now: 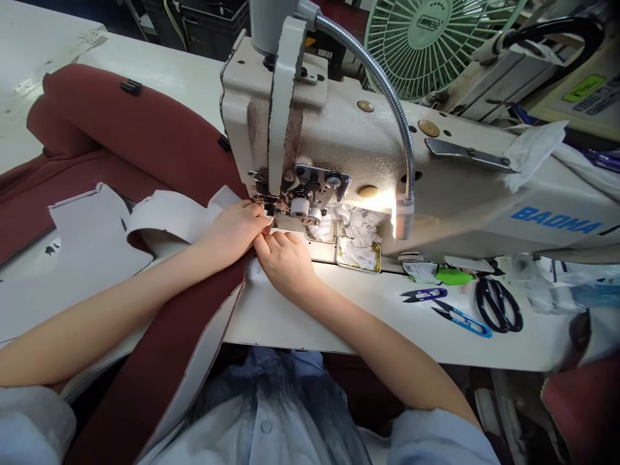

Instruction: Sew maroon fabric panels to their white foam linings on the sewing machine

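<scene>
Two black clips [130,86] [223,143] sit along a thick maroon bundle [159,132] at the left, which lies heaped on the white bench [159,68] and runs up behind the head of the sewing machine. In front of it rests a flat pale piece [104,226] with a small dark mark beside it, and next to that a pale band [172,216] arches up in a curve, reaching toward the left hand. A long maroon strip [188,349] with a pale underside slants from the bottom edge, under the left forearm, up to the needle area of the machine.

The left hand [237,229] lies over the strip's upper end, its fingers drawn together and clamped on the material right beside the needle area. Just to its right, nearly touching it, the right hand [285,261] has its fingers curled together, with thumb and forefinger pinching the strip's edge.

The sewing machine [334,129] stretches away to the right, blue "BAOMA" lettering on its side. Beneath it, white tabs [361,223] spill around and into a small tray [359,267], lit by a bendable lamp [404,216]. Behind stands a green fan [426,58]. Farther right lie a bright green scrap [454,277], purple snips [426,295], blue snips [465,320], black looped handles [480,303] and crumpled clear plastic [547,284].
</scene>
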The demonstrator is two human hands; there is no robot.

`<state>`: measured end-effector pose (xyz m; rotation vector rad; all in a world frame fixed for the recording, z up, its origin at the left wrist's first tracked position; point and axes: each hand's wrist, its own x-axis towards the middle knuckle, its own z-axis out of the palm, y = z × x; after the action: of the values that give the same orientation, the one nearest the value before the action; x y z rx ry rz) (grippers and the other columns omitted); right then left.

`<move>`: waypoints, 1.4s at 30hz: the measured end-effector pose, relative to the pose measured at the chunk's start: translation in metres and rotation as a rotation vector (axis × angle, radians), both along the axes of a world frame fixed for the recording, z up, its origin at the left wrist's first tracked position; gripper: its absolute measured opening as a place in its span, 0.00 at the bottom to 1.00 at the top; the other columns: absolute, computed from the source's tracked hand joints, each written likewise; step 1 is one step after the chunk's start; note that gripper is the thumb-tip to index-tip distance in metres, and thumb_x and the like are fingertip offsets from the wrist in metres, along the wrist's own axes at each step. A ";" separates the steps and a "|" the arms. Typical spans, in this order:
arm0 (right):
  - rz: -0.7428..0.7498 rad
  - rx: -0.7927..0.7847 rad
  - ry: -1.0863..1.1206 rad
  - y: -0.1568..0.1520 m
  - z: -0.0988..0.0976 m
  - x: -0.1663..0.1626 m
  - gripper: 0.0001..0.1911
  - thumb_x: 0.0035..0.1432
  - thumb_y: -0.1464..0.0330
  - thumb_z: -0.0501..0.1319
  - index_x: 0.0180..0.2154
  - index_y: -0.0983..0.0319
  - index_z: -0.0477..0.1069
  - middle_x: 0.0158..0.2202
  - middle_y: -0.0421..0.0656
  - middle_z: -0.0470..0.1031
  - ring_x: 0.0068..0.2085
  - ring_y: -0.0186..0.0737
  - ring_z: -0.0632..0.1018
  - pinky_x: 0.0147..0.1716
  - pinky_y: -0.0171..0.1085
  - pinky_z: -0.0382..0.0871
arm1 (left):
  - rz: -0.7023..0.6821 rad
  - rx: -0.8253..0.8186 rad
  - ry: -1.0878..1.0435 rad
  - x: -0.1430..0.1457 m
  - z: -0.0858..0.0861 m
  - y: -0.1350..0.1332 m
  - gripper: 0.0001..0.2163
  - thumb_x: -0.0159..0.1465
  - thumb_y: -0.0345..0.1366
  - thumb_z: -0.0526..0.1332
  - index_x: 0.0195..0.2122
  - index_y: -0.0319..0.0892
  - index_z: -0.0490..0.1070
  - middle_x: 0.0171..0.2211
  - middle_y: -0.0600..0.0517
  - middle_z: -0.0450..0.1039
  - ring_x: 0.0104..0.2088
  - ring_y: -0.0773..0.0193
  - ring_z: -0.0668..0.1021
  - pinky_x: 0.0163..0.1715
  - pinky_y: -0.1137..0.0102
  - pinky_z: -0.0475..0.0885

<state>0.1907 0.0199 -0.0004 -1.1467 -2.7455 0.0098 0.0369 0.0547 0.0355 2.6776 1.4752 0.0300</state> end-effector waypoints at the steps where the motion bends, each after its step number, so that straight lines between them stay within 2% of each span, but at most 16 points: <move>1: 0.009 0.012 -0.001 0.001 0.000 0.000 0.19 0.70 0.78 0.43 0.51 0.69 0.70 0.40 0.52 0.77 0.41 0.44 0.74 0.39 0.42 0.64 | -0.006 0.002 0.007 0.000 -0.001 0.001 0.12 0.68 0.29 0.54 0.28 0.40 0.70 0.29 0.47 0.69 0.36 0.56 0.71 0.37 0.63 0.66; 4: 0.022 0.051 -0.002 0.000 -0.003 0.002 0.20 0.70 0.77 0.43 0.52 0.71 0.70 0.49 0.56 0.76 0.45 0.46 0.73 0.41 0.42 0.64 | -0.030 0.012 0.028 0.001 -0.005 0.005 0.11 0.68 0.27 0.54 0.28 0.40 0.70 0.27 0.48 0.68 0.33 0.58 0.70 0.38 0.63 0.66; 8: 0.040 0.054 -0.024 -0.001 -0.006 0.003 0.20 0.70 0.76 0.44 0.51 0.70 0.73 0.47 0.56 0.77 0.45 0.47 0.73 0.41 0.42 0.65 | 0.002 0.028 0.048 0.004 -0.006 0.007 0.10 0.66 0.26 0.55 0.28 0.39 0.70 0.27 0.47 0.69 0.32 0.57 0.71 0.35 0.63 0.65; 12: 0.035 0.062 -0.008 -0.003 -0.006 0.002 0.21 0.69 0.76 0.45 0.54 0.73 0.71 0.54 0.62 0.74 0.48 0.50 0.73 0.41 0.44 0.66 | -0.009 -0.026 0.034 0.002 0.004 0.001 0.10 0.66 0.26 0.54 0.30 0.39 0.72 0.29 0.46 0.72 0.33 0.57 0.73 0.34 0.64 0.65; 14: 0.035 0.040 -0.009 -0.004 -0.005 0.001 0.21 0.69 0.76 0.45 0.54 0.74 0.71 0.53 0.63 0.74 0.48 0.51 0.73 0.41 0.45 0.66 | -0.023 -0.037 0.046 0.003 0.007 -0.002 0.10 0.66 0.25 0.54 0.30 0.39 0.73 0.31 0.46 0.72 0.34 0.56 0.73 0.35 0.63 0.65; 20: -0.004 -0.019 -0.004 0.002 -0.001 0.003 0.19 0.69 0.76 0.47 0.53 0.72 0.71 0.54 0.63 0.72 0.49 0.52 0.72 0.41 0.46 0.65 | 0.026 0.030 0.073 0.007 -0.001 0.003 0.11 0.68 0.27 0.52 0.33 0.38 0.74 0.30 0.44 0.73 0.35 0.54 0.74 0.34 0.64 0.63; 23: -0.039 -0.027 -0.003 0.004 -0.001 0.004 0.19 0.70 0.76 0.46 0.53 0.72 0.70 0.55 0.62 0.72 0.50 0.52 0.70 0.41 0.46 0.64 | 0.028 0.016 0.095 0.006 0.003 0.007 0.13 0.69 0.29 0.51 0.33 0.38 0.74 0.30 0.45 0.74 0.33 0.55 0.74 0.33 0.64 0.61; 26: -0.007 -0.024 0.054 -0.004 0.000 0.002 0.17 0.71 0.74 0.47 0.50 0.68 0.72 0.51 0.56 0.74 0.49 0.49 0.70 0.41 0.45 0.63 | -0.012 0.024 0.104 0.002 0.015 0.004 0.10 0.67 0.29 0.55 0.34 0.41 0.76 0.34 0.47 0.77 0.38 0.53 0.75 0.39 0.60 0.62; 28: 0.110 -0.051 0.111 -0.014 0.003 0.000 0.15 0.71 0.72 0.49 0.51 0.63 0.70 0.45 0.49 0.76 0.45 0.46 0.72 0.40 0.43 0.63 | -0.031 0.041 0.115 -0.002 0.021 -0.002 0.08 0.65 0.28 0.57 0.36 0.43 0.77 0.37 0.48 0.77 0.41 0.51 0.75 0.42 0.58 0.62; 30: 0.234 -0.101 0.116 -0.023 0.008 -0.001 0.13 0.70 0.73 0.51 0.51 0.60 0.69 0.40 0.45 0.75 0.41 0.43 0.72 0.38 0.41 0.62 | -0.031 -0.001 0.130 -0.007 0.022 -0.007 0.09 0.64 0.27 0.57 0.36 0.43 0.76 0.36 0.48 0.76 0.39 0.53 0.75 0.39 0.60 0.64; 32: 0.300 -0.142 0.063 -0.028 0.013 0.000 0.11 0.68 0.75 0.52 0.46 0.60 0.70 0.38 0.44 0.74 0.38 0.41 0.72 0.37 0.40 0.62 | -0.038 -0.043 0.120 -0.011 0.016 -0.010 0.10 0.64 0.27 0.56 0.36 0.43 0.76 0.35 0.49 0.74 0.36 0.56 0.75 0.34 0.63 0.64; 34: 0.309 -0.159 0.011 -0.029 0.018 0.003 0.08 0.66 0.76 0.53 0.40 0.62 0.70 0.37 0.45 0.74 0.36 0.41 0.73 0.37 0.40 0.61 | -0.057 -0.032 0.078 -0.013 0.007 -0.010 0.11 0.64 0.27 0.55 0.37 0.43 0.77 0.35 0.49 0.74 0.36 0.57 0.74 0.34 0.65 0.65; 38: 0.299 -0.132 0.006 -0.023 0.017 0.012 0.09 0.66 0.78 0.53 0.38 0.62 0.69 0.35 0.44 0.73 0.35 0.40 0.73 0.36 0.40 0.61 | -0.041 0.049 -0.012 -0.011 -0.010 -0.006 0.13 0.65 0.26 0.53 0.37 0.42 0.77 0.36 0.47 0.74 0.37 0.57 0.75 0.34 0.65 0.67; 42: 0.287 -0.066 0.049 -0.016 0.009 0.019 0.09 0.66 0.77 0.53 0.36 0.62 0.69 0.33 0.42 0.73 0.34 0.40 0.73 0.37 0.40 0.59 | -0.001 0.082 -0.023 -0.008 -0.013 -0.002 0.13 0.64 0.25 0.53 0.38 0.41 0.78 0.32 0.46 0.73 0.37 0.55 0.75 0.34 0.64 0.66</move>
<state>0.2093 0.0037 0.0090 -0.7460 -2.8586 0.1619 0.0289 0.0523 0.0227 2.7323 1.4974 0.1239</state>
